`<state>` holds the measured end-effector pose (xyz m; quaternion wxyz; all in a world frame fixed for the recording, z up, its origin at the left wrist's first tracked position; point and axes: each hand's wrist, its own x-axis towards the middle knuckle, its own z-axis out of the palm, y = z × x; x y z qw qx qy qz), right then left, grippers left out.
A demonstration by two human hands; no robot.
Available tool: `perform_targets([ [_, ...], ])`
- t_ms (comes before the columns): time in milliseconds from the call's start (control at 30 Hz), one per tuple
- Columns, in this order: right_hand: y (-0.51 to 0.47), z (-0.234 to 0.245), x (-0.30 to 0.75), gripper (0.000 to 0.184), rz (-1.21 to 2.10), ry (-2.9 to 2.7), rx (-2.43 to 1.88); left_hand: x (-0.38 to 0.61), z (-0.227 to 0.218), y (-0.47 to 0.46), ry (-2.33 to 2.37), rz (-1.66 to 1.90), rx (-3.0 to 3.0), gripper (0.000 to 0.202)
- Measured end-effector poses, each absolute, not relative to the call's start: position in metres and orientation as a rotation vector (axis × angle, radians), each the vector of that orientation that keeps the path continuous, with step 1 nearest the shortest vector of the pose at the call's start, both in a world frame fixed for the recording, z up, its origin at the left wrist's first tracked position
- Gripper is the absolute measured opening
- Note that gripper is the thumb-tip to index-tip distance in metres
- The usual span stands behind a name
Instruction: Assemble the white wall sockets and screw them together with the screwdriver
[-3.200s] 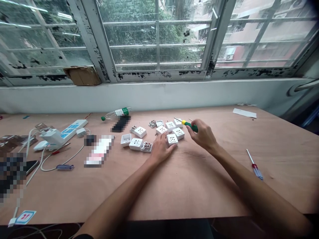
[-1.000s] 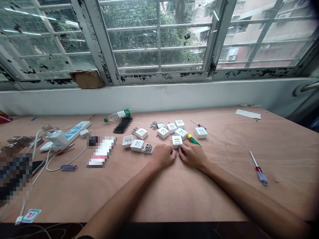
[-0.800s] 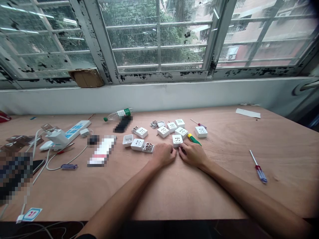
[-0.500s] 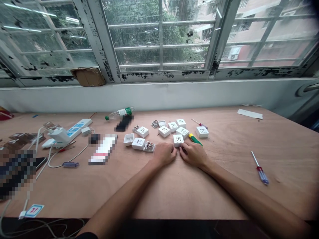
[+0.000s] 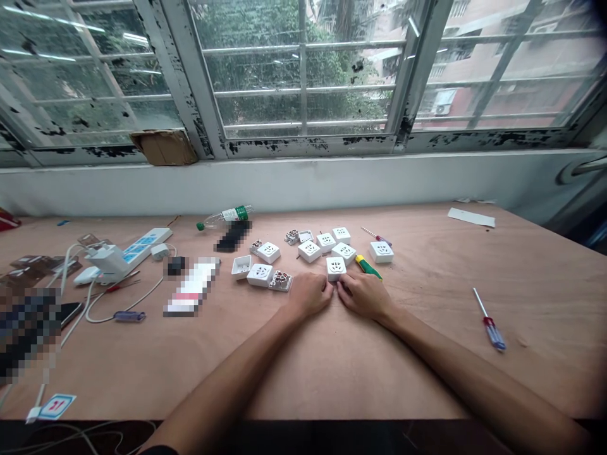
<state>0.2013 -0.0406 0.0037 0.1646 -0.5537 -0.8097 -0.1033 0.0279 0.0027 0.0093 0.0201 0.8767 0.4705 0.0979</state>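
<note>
My left hand rests on the table with its fingers curled in, and nothing shows in it. Opposite it, my right hand also lies with curled fingers, close to the near edge of a white wall socket; I cannot tell whether they touch. Another white socket sits just behind that one. A screwdriver with a green and yellow handle lies beyond my right hand. Left of my left hand are an opened socket part with metal contacts and a socket.
An empty white socket box stands to the left, a socket to the right. A clear-handled screwdriver lies far right. At left are a power strip, cables and a voltage tester. A plastic bottle lies by the wall.
The whole view has shifted slightly, so things appear a little further left. My hands and the sockets keep their places on the table.
</note>
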Motion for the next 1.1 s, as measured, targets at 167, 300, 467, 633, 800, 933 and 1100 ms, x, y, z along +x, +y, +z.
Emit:
perform_targets([
  [167,-0.041,0.006,0.201,0.026,-0.298,-2.318,-1.579,0.029,0.014,0.001,1.464,0.233,2.695,0.035],
  [300,-0.04,0.004,0.202,0.026,-0.307,-2.328,-1.56,0.023,0.031,0.004,1.343,0.167,2.688,0.031],
  [467,-0.04,0.005,0.203,0.027,-0.316,-2.343,-1.537,0.017,0.066,0.029,1.301,0.105,2.574,0.032],
  [633,-0.041,0.006,0.202,0.027,-0.329,-2.342,-1.535,0.034,0.084,0.068,1.724,0.507,2.527,0.025],
  [800,-0.039,0.003,0.203,0.026,-0.32,-2.326,-1.523,0.054,0.072,0.095,1.852,0.49,2.423,0.033],
  [933,-0.039,0.002,0.204,0.025,-0.309,-2.314,-1.51,0.06,0.062,0.11,1.891,0.437,2.301,0.026],
  [1100,-0.04,0.003,0.203,0.025,-0.325,-2.329,-1.529,0.062,0.056,0.119,1.912,0.438,2.294,0.023],
])
